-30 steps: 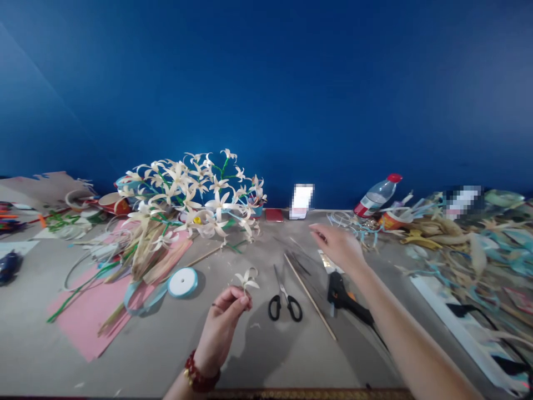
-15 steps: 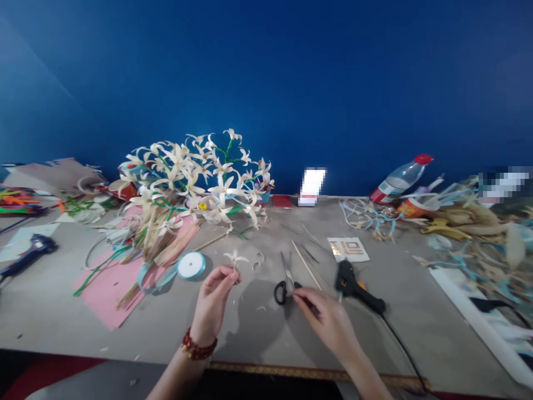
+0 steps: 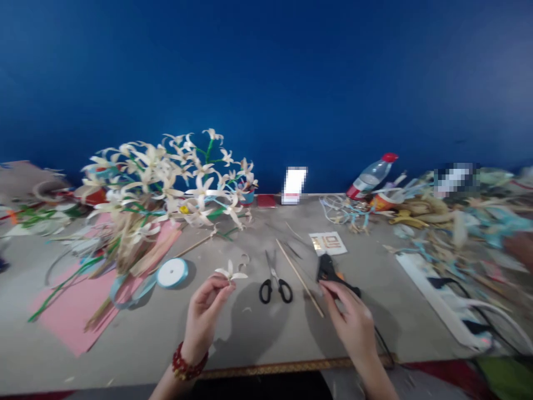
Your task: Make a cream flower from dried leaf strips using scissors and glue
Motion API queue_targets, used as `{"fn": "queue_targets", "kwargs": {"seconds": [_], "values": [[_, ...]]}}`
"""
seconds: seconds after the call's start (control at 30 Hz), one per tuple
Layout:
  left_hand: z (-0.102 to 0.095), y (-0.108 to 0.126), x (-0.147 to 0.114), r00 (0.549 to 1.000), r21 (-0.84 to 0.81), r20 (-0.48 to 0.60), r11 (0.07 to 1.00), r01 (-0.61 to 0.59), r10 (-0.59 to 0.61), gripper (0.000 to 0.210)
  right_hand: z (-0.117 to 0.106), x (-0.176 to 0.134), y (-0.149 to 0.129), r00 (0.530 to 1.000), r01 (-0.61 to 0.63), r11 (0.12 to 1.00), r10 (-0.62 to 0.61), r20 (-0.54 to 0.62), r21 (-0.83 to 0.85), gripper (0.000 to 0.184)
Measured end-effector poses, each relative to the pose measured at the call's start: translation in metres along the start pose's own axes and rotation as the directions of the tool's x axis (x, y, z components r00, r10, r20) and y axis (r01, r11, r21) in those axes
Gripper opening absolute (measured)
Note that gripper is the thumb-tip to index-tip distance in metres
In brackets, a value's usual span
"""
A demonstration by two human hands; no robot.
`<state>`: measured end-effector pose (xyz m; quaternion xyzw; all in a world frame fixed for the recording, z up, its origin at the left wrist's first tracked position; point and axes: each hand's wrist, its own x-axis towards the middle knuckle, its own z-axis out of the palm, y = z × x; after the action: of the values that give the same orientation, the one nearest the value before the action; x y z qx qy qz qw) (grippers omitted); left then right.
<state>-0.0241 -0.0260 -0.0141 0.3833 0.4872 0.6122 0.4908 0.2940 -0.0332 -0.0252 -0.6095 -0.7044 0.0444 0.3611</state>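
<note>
My left hand (image 3: pixel 208 314) is closed in a pinch on the base of a small white flower (image 3: pixel 230 272) with narrow curled petals, held upright over the table. My right hand (image 3: pixel 350 314) hovers at the black glue gun (image 3: pixel 327 266), covering part of its handle. Its thumb and index finger are drawn together; whether they touch the gun or pinch something small cannot be made out. Between my hands lie black-handled scissors (image 3: pixel 272 280), blades slightly apart, and a thin wooden stick (image 3: pixel 298 276). A roll of light blue ribbon (image 3: pixel 172 273) rests left of the flower.
A big bunch of white flowers (image 3: pixel 200 189) stands at back left above pink paper (image 3: pixel 66 316). A small square packet (image 3: pixel 327 243) lies behind the gun. Right are a tilted bottle (image 3: pixel 372 175), dried husks (image 3: pixel 425 208), a power strip (image 3: pixel 441 305) and another person's blurred hand (image 3: pixel 518 247).
My right hand has moved right, from the scissors' handles to the glue gun. The scissors lie fully uncovered. My left hand keeps the flower. The whole view has swung right.
</note>
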Motion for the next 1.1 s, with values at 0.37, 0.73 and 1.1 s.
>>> {"fn": "queue_targets", "kwargs": {"seconds": [0.37, 0.73, 1.1], "values": [[-0.008, -0.019, -0.002, 0.995, -0.034, -0.004, 0.994, 0.102, -0.102, 0.021, -0.027, 0.008, 0.073, 0.974, -0.026, 0.971, 0.078, 0.211, -0.237, 0.036], [-0.003, -0.009, -0.006, 0.997, 0.014, 0.000, 0.997, 0.071, -0.071, 0.022, -0.025, 0.029, 0.084, 0.946, -0.036, 0.991, 0.076, 0.314, -0.131, 0.038], [-0.006, -0.011, -0.006, 0.997, 0.024, 0.021, 0.997, 0.069, -0.069, 0.020, -0.023, 0.037, 0.087, 0.956, -0.249, 0.968, 0.238, 0.171, 0.043, 0.036]]}}
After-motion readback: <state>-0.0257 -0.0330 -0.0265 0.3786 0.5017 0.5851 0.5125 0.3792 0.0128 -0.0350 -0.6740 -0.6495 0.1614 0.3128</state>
